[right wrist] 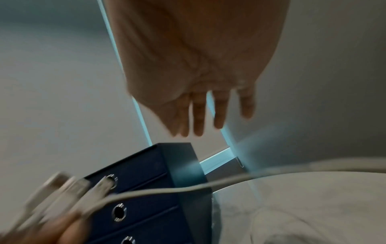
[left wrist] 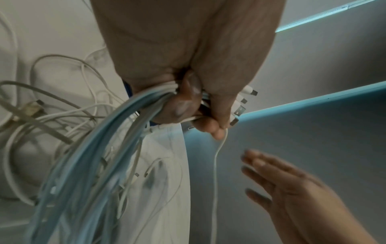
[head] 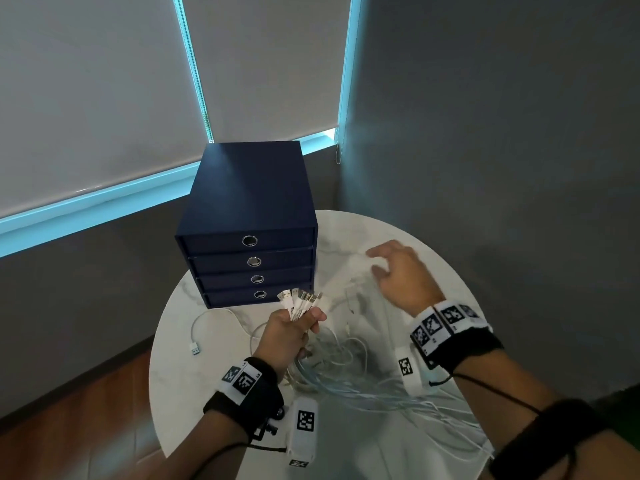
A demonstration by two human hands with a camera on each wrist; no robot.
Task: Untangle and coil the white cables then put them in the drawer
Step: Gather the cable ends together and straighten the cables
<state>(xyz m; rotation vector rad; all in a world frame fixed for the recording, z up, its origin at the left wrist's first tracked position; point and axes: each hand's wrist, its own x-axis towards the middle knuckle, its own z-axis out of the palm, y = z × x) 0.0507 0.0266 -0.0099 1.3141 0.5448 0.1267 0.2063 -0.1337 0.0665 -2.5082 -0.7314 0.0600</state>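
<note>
Head view: left hand fists white cables w/ plugs bunched up, prob. aligning ends; rest trails to 5 o'clock. Right hand spread, empty, at 2 o'clock. Drawer unit closed, 12 o'clock.

Each bare forearm wears a black wrist strap carrying white tags printed with black square codes. A white camera unit with its own code tag hangs beneath each wrist, trailing thin black wires.
</note>
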